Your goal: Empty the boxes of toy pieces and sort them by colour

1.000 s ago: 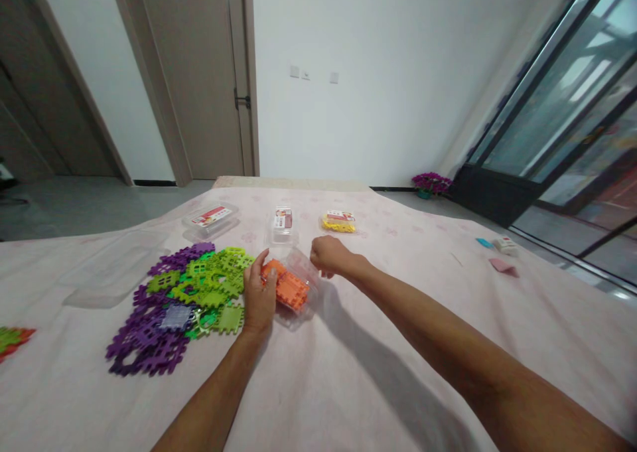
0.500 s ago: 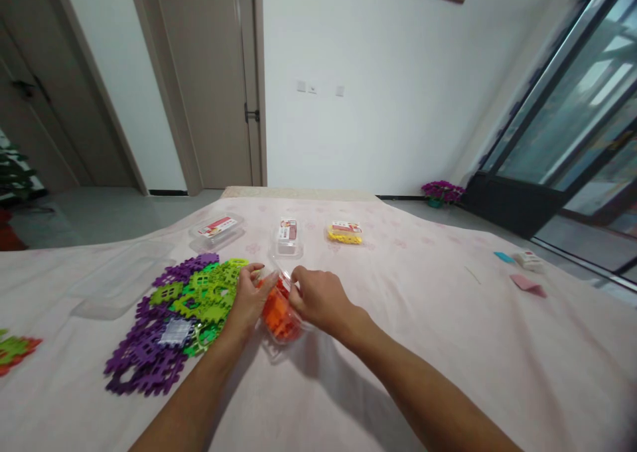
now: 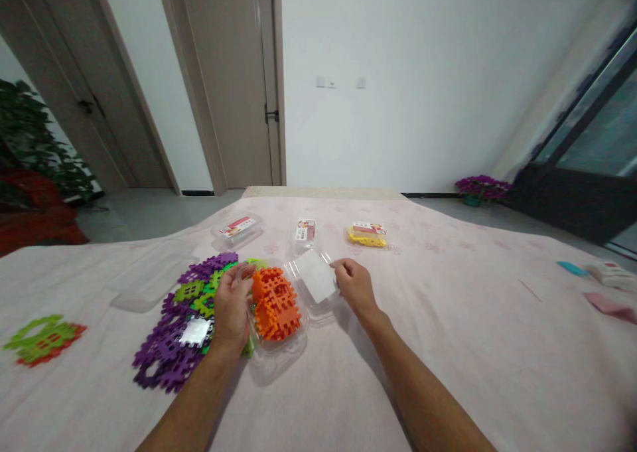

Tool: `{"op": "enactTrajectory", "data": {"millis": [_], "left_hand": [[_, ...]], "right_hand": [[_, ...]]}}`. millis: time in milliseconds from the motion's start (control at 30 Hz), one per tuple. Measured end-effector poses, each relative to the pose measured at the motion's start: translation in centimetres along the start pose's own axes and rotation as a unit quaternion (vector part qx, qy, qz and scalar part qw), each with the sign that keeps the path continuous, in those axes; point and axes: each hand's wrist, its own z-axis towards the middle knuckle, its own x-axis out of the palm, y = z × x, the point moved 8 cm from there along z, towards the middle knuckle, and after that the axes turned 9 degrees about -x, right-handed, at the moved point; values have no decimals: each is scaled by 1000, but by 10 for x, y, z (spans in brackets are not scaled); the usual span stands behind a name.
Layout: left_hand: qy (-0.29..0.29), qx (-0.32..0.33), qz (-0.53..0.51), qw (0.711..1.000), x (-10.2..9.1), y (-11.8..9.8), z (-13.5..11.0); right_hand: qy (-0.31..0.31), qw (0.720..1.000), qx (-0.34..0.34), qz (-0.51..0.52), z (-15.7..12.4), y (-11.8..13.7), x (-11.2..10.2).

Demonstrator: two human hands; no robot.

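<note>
A clear plastic box [image 3: 286, 351] full of orange interlocking building pieces [image 3: 277, 304] is held at its left side by my left hand [image 3: 232, 306], the fingers closed on the rim. Its hinged lid [image 3: 326, 316], with a white label [image 3: 314, 275] seen from the back, lies swung out to the right. My right hand [image 3: 354, 285] pinches the lid's right edge. Purple pieces [image 3: 166, 346] and green pieces [image 3: 203, 304] are heaped just left of my left hand, with a whitish square piece [image 3: 196, 331] on top.
Labelled clear boxes stand farther back: one at left [image 3: 237, 231], one in the middle [image 3: 304, 231], one with yellow pieces [image 3: 367, 235]. A large clear container [image 3: 149, 276] lies left. Green-and-red joined pieces [image 3: 44, 340] lie far left. Small pink [image 3: 610, 304] and blue [image 3: 572, 268] items lie right.
The box has come open: my right hand has swung the lid over to the right, uncovering the orange pieces. My left hand still grips the box. The view has turned slightly left.
</note>
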Motion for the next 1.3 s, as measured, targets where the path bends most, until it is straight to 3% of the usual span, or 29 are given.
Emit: {"op": "enactTrajectory", "data": {"millis": [67,167,267,333,467,600,667,767,833,900,967,1033,1100,1200,1300], "left_hand": [[-16,64,-5,998,-3,-25,8],[-21,181,29,983,-5,-68,18],[-13,287,158,945,3,-104,20],[-9,325,241,914,8,-117,20],[-11,403,380,833,19,-125,14],[58,548,468,691,44,-117,-11],[108,597,481,634,54,-109,-23],[178,629,485,581,62,-100,-34],[203,639,475,569,63,-99,-37],[202,643,455,582,60,-104,-38],[163,639,417,626,54,-115,-35],[87,607,341,712,43,-130,-27],[3,535,222,815,25,-136,-12],[-58,344,39,936,7,-110,20],[-49,166,-35,984,7,-57,40]], "right_hand": [[7,997,32,71,-3,-26,17],[14,987,61,145,-8,-44,36],[16,979,82,184,-11,-47,42],[21,979,81,185,-11,-45,42],[23,983,66,172,-12,-42,41],[19,983,54,174,-13,-42,41],[21,983,48,175,-13,-43,42],[17,981,43,188,-12,-45,43],[11,979,46,201,-13,-45,44],[3,975,53,217,-14,-45,44],[-12,971,58,231,-15,-44,43],[-39,969,47,238,-16,-42,40],[-79,967,26,240,-16,-41,32],[-147,966,-28,211,-17,-37,17],[-212,961,-119,133,-22,-20,-1]]}}
